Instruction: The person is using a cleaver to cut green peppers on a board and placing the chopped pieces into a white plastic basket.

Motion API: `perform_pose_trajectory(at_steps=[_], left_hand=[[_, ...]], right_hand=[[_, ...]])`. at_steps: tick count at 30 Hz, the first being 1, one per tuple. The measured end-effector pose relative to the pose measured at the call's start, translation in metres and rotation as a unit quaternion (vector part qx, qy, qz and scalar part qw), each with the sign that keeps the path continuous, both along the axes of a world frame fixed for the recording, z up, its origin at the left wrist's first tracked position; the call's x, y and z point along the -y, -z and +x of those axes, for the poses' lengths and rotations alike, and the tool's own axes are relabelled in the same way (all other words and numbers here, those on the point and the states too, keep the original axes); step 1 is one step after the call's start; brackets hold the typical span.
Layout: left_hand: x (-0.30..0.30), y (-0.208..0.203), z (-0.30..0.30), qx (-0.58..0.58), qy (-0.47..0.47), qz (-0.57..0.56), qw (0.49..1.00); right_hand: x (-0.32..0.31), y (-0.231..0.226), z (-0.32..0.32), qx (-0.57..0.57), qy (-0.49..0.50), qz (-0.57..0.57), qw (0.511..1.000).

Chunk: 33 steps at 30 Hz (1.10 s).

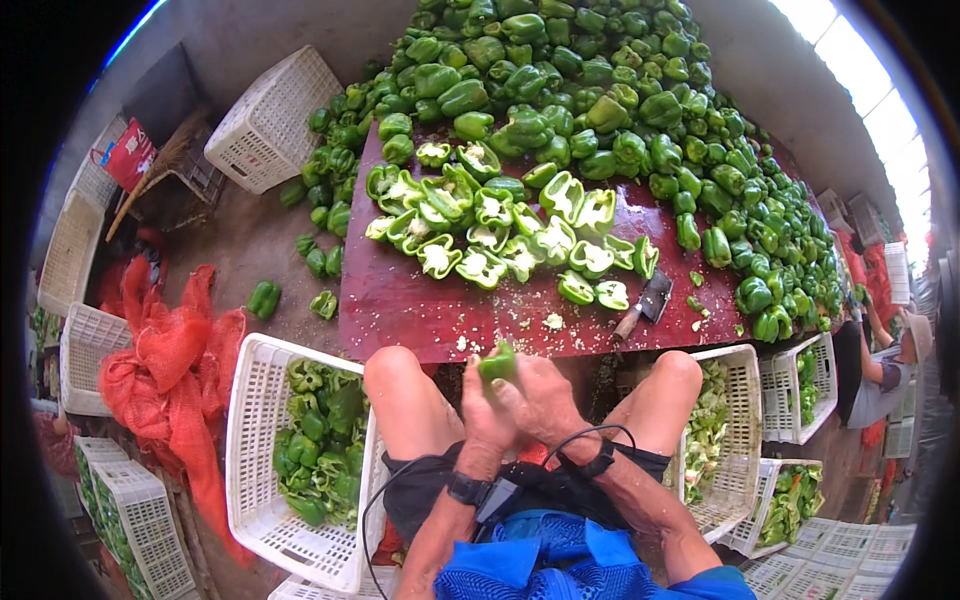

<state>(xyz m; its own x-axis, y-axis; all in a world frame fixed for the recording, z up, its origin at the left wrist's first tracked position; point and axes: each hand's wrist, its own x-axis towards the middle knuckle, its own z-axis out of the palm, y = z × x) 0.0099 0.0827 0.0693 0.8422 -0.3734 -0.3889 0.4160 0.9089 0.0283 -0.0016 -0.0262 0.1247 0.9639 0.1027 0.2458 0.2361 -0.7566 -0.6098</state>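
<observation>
Both hands are together above my lap, close to the front edge of the red tabletop (pixel 400 310). My left hand (pixel 487 408) and my right hand (pixel 545 402) are closed around a green bell pepper (pixel 497 362), whose top shows between the fingers; the rest is hidden by them. Beyond it on the tabletop lie several halved bell peppers (pixel 480 268), cut faces up, with pale cores and seeds showing. A small broad-bladed knife (pixel 655 296) with a wooden handle rests right of them, touched by neither hand. Loose seeds and a pale core scrap (pixel 553 321) are scattered nearby.
A large heap of whole bell peppers (pixel 620 110) covers the back and right. Left of my knees stands a white crate (pixel 245 450) with pepper pieces; another crate (pixel 745 430) with pale scraps is at right. Red mesh sacks (pixel 165 360) lie left. A person (pixel 885 370) sits far right.
</observation>
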Motion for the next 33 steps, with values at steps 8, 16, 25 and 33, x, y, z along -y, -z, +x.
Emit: perform_pose_trajectory(at_steps=[8,16,25,33], left_hand=[[-0.093,-0.058,0.029,0.188,-0.180,-0.009,0.965],[-0.228,-0.052,0.014,0.076,-0.349,0.657,0.664],[-0.206,-0.057,-0.006,0.082,-0.238,0.617,0.746],[-0.042,-0.037,0.024,0.259,-0.095,0.563,0.779]], right_hand=[[-0.013,-0.016,0.108,0.088,0.018,0.088,0.992],[0.025,0.088,0.183,0.006,0.174,-0.137,0.975],[0.018,0.051,0.148,-0.268,0.167,0.380,0.869],[-0.009,0.001,0.046,-0.356,0.102,0.482,0.794]])
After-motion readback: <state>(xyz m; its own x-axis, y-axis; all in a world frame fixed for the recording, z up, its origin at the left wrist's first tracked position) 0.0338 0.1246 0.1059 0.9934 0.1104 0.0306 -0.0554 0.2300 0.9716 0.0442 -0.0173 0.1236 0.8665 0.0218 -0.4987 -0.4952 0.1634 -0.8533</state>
